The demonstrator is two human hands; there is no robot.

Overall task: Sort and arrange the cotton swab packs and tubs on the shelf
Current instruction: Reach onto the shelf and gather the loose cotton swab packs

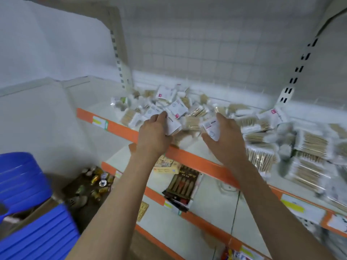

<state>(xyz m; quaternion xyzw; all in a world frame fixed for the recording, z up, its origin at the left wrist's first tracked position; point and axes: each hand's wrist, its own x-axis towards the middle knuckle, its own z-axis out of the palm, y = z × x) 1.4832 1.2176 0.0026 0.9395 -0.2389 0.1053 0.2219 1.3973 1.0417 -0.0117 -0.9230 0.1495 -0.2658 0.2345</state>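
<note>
We hold a white swab pack in each grip: our left hand (154, 132) clasps one pack (173, 122), our right hand (223, 136) another (211, 128), over the shelf (197, 160) near edge. The heap (262, 132) sprawls right. These look light, crinkly, slippery; we'd pinch the edges.

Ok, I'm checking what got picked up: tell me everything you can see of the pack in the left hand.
The white pack is a small flat wrapper, plastic or card by its look, with fine print and a pink-red mark near one end. It lies tilted at the shelf's front, above the orange edge strip. The left hand holds it, fingers over the upper edge, thumb below. Its far end rests against the heap of swab packs. Blur hides the lettering.
</note>
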